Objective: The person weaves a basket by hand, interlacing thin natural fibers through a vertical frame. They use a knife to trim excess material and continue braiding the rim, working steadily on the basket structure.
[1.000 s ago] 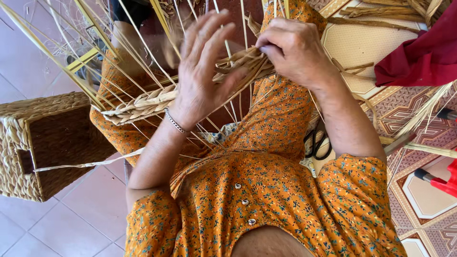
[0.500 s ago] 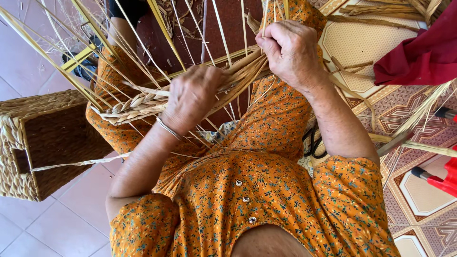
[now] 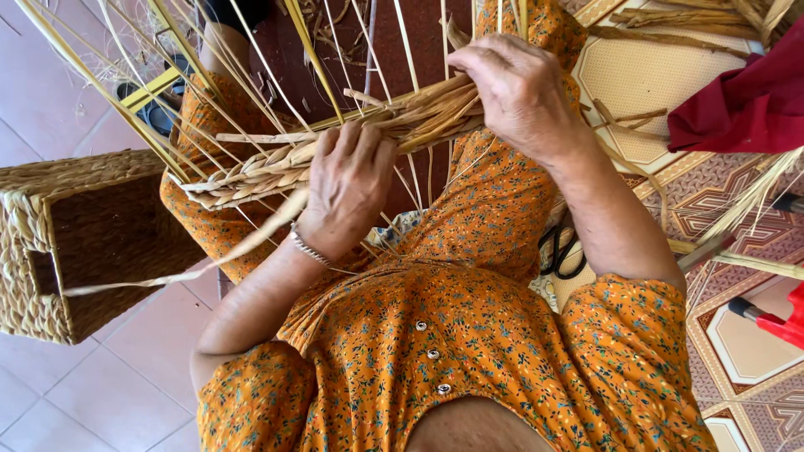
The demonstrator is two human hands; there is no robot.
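A half-woven straw piece (image 3: 276, 167) lies across my lap, a braided band with many loose pale stalks (image 3: 251, 63) fanning upward. My left hand (image 3: 347, 188), with a thin bracelet at the wrist, is closed over the braided band near its middle. My right hand (image 3: 519, 92) is clenched on the bunched stalk ends at the band's right end. One flat strand (image 3: 167, 272) trails down to the left from under my left hand. I wear an orange flowered dress (image 3: 452, 335).
A finished woven basket box (image 3: 75, 243) stands on the tiled floor at left. Black scissors (image 3: 561, 251) lie by my right forearm. A red cloth (image 3: 741, 105) sits at upper right, with loose straw (image 3: 737, 226) over a patterned mat (image 3: 754, 335).
My left hand went from open with spread fingers to closed on the braided band, lower down. My right hand stayed clenched on the stalks at the right end.
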